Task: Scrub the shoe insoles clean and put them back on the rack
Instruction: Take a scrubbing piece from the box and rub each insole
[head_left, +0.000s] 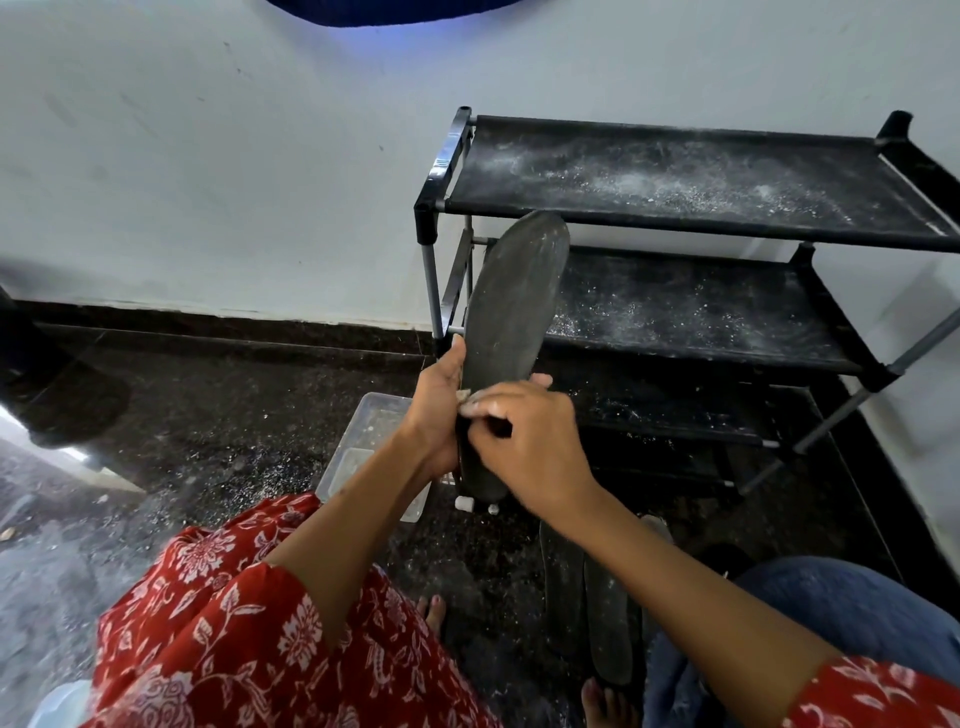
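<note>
Nearest me, two more insoles (587, 618) lie flat on the dark floor (218, 447) between my knees, so I judge this job is only partly through.

Just beyond them, my left hand (439, 410) is wrapped round the lower edge of the insole (506, 332) I am working on, thumb up along its left side, holding it upright with the toe end tilted away toward the rack (701, 228). My right hand (530, 441) is curled round a small pale scrubber (467, 400), pinched at the fingertips and pressed against the insole's face near the heel half. What the scrubber is exactly, I cannot tell; most of it is hidden by my fingers.

To do this well, I would keep the left grip firm and low so the insole does not flex away, and run the scrubber in short strokes along its length, working up toward the toe, which looks untouched. I would turn the insole rather than twist my wrist.

A clear tub (374, 447) sits on the floor just left of my hands, handy for a rinse, I think.

Farthest, the rack's shelves are dusted with white specks; I would wipe those before setting clean insoles back.
</note>
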